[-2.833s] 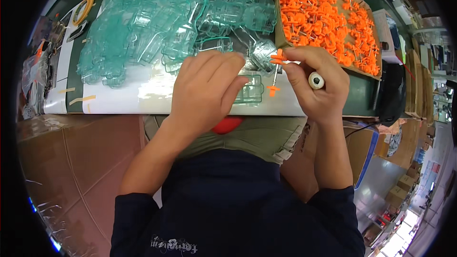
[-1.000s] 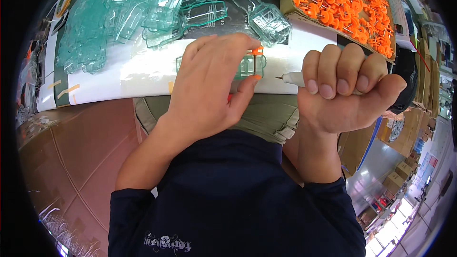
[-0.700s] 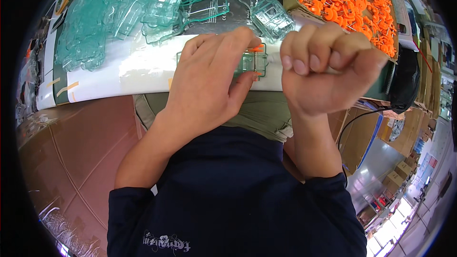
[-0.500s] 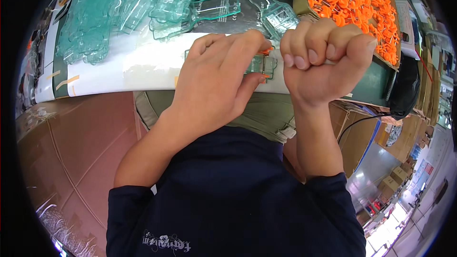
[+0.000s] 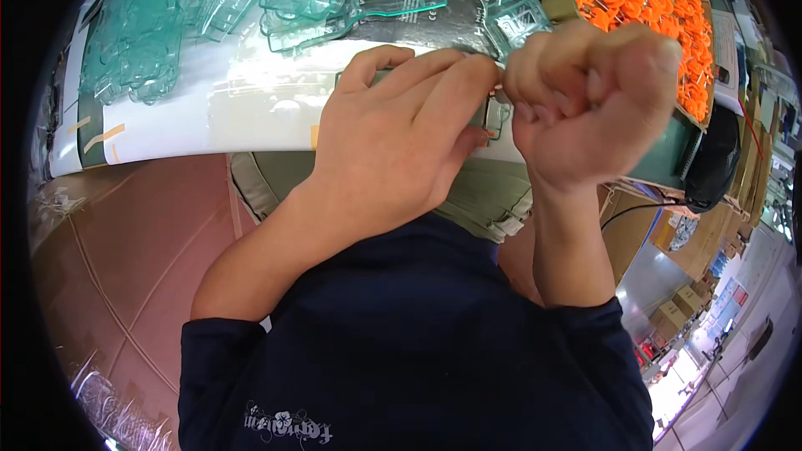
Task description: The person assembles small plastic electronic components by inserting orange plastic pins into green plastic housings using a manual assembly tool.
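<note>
My left hand point(image 5: 401, 146) lies flat over a clear green-tinted plastic shell point(image 5: 494, 117) at the near edge of the white table point(image 5: 192, 121), pressing it down. My right hand point(image 5: 589, 100) is curled into a fist just to the right of it, knuckles up, touching the shell's right end. Whatever the fist holds is hidden by the fingers. Behind the hands lies a heap of the same clear green shells point(image 5: 251, 0). A cardboard box of small orange plastic parts point(image 5: 643, 0) stands at the back right.
A black rounded object point(image 5: 717, 167) sits at the table's right end with a cable below it. Reddish floor tiles point(image 5: 109, 250) lie to the left under the table edge. Cardboard boxes point(image 5: 693, 250) stand on the floor at right.
My right hand, earlier holding an orange part and a white tool, has closed into a fist and moved up against the shell. My left hand stays pressed on the shell.
</note>
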The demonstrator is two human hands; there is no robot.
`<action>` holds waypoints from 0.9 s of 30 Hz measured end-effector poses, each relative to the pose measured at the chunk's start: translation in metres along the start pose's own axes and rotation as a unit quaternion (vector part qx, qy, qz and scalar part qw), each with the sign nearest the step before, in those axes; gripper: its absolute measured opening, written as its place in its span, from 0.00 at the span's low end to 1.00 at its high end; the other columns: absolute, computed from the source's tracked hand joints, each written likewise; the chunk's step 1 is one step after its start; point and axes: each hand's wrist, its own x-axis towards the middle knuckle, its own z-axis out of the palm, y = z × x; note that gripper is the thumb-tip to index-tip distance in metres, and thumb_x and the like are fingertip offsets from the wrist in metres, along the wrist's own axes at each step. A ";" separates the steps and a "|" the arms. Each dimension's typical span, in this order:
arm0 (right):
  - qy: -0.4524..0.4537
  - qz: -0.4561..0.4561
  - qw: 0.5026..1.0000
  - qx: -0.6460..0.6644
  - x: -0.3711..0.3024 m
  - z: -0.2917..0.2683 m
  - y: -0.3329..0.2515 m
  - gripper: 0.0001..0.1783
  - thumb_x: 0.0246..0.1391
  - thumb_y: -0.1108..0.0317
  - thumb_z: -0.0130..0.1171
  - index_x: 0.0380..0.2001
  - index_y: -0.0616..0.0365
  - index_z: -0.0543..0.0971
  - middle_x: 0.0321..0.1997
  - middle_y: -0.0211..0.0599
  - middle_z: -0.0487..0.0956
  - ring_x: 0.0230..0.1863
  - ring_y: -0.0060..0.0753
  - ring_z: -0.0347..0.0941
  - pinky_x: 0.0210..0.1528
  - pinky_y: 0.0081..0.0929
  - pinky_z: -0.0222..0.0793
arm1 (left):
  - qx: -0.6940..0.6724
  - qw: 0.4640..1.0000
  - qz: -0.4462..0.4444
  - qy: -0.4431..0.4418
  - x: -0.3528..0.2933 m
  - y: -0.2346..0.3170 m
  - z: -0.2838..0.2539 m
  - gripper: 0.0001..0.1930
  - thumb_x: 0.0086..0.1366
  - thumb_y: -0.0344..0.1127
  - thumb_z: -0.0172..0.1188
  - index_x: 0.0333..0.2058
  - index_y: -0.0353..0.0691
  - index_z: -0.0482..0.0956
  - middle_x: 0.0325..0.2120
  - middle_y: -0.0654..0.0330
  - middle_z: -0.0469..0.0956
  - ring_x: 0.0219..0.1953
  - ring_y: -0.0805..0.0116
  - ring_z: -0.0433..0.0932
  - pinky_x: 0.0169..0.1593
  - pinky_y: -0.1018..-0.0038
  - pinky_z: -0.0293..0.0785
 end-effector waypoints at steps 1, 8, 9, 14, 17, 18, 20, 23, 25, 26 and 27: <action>0.015 0.022 0.999 0.023 0.001 0.000 0.001 0.22 0.68 0.58 0.39 0.16 0.45 0.58 0.11 0.25 0.56 0.11 0.19 0.49 0.13 0.22 0.46 | 0.006 1.000 0.004 -0.001 -0.001 -0.001 0.001 0.25 0.51 0.30 0.69 0.50 0.41 0.75 0.44 0.67 0.81 0.50 0.69 0.79 0.56 0.69 0.66; 0.020 0.004 0.988 0.154 -0.017 -0.021 -0.006 0.24 0.70 0.57 0.38 0.16 0.45 0.59 0.12 0.26 0.59 0.12 0.21 0.52 0.14 0.23 0.49 | 0.059 0.996 0.060 0.034 -0.009 -0.009 0.012 0.24 0.54 0.33 0.68 0.51 0.41 0.76 0.48 0.68 0.80 0.53 0.71 0.79 0.56 0.69 0.66; 0.035 -0.008 0.977 0.210 -0.021 -0.023 -0.007 0.24 0.70 0.56 0.38 0.16 0.45 0.59 0.13 0.25 0.60 0.12 0.21 0.53 0.14 0.23 0.50 | 0.070 0.994 0.069 0.043 -0.010 -0.009 0.013 0.24 0.55 0.33 0.68 0.51 0.41 0.76 0.48 0.68 0.80 0.53 0.72 0.78 0.56 0.69 0.66; -0.019 -0.033 0.983 0.179 -0.034 -0.020 0.004 0.26 0.73 0.52 0.39 0.17 0.45 0.59 0.14 0.25 0.61 0.13 0.22 0.54 0.16 0.23 0.52 | 0.075 0.994 0.070 0.039 -0.011 -0.010 0.012 0.24 0.55 0.35 0.68 0.51 0.41 0.76 0.51 0.69 0.79 0.55 0.72 0.78 0.56 0.69 0.66; -0.038 -0.048 0.987 0.145 -0.035 -0.020 0.006 0.27 0.73 0.50 0.39 0.17 0.45 0.59 0.14 0.25 0.60 0.13 0.22 0.54 0.17 0.23 0.53 | 0.070 0.995 0.061 0.035 -0.010 -0.009 0.010 0.23 0.56 0.33 0.68 0.52 0.41 0.76 0.52 0.69 0.80 0.55 0.70 0.79 0.58 0.69 0.67; -0.047 -0.055 0.989 0.127 -0.035 -0.020 0.007 0.27 0.74 0.49 0.39 0.18 0.45 0.60 0.14 0.25 0.60 0.13 0.22 0.54 0.17 0.23 0.53 | 0.066 0.996 0.055 0.032 -0.010 -0.008 0.010 0.23 0.57 0.32 0.68 0.52 0.40 0.76 0.53 0.69 0.81 0.56 0.69 0.79 0.58 0.69 0.67; -0.054 -0.060 0.991 0.109 -0.035 -0.018 0.007 0.28 0.74 0.47 0.39 0.18 0.45 0.60 0.14 0.25 0.60 0.13 0.22 0.53 0.17 0.23 0.53 | 0.061 0.997 0.049 0.028 -0.010 -0.009 0.010 0.23 0.57 0.31 0.69 0.52 0.40 0.76 0.54 0.70 0.81 0.56 0.69 0.80 0.59 0.69 0.68; -0.041 -0.038 0.995 0.085 -0.033 -0.011 0.001 0.28 0.74 0.47 0.39 0.19 0.46 0.60 0.14 0.25 0.59 0.13 0.22 0.52 0.17 0.23 0.52 | 0.076 0.994 0.069 0.040 -0.010 -0.012 0.013 0.23 0.56 0.32 0.68 0.52 0.40 0.76 0.52 0.69 0.80 0.56 0.71 0.78 0.56 0.70 0.67; -0.034 -0.036 0.996 0.076 -0.033 -0.007 0.001 0.27 0.74 0.47 0.39 0.19 0.46 0.60 0.14 0.25 0.59 0.13 0.22 0.52 0.17 0.23 0.52 | 0.081 0.992 0.081 0.044 -0.009 -0.012 0.014 0.23 0.56 0.33 0.68 0.52 0.41 0.76 0.51 0.69 0.79 0.55 0.72 0.78 0.56 0.70 0.67; -0.026 -0.030 0.997 0.071 -0.033 -0.006 0.004 0.27 0.74 0.48 0.39 0.19 0.46 0.59 0.14 0.25 0.59 0.13 0.21 0.51 0.17 0.23 0.51 | 0.079 0.993 0.081 0.038 -0.009 -0.013 0.013 0.24 0.56 0.33 0.68 0.52 0.40 0.76 0.51 0.68 0.79 0.55 0.71 0.78 0.56 0.69 0.67; -0.018 -0.026 0.997 0.067 -0.033 -0.005 0.007 0.27 0.74 0.49 0.39 0.18 0.46 0.59 0.14 0.25 0.58 0.14 0.21 0.50 0.17 0.23 0.50 | 0.078 0.993 0.082 0.032 -0.010 -0.014 0.013 0.24 0.56 0.32 0.68 0.52 0.39 0.75 0.51 0.66 0.79 0.55 0.70 0.78 0.56 0.68 0.67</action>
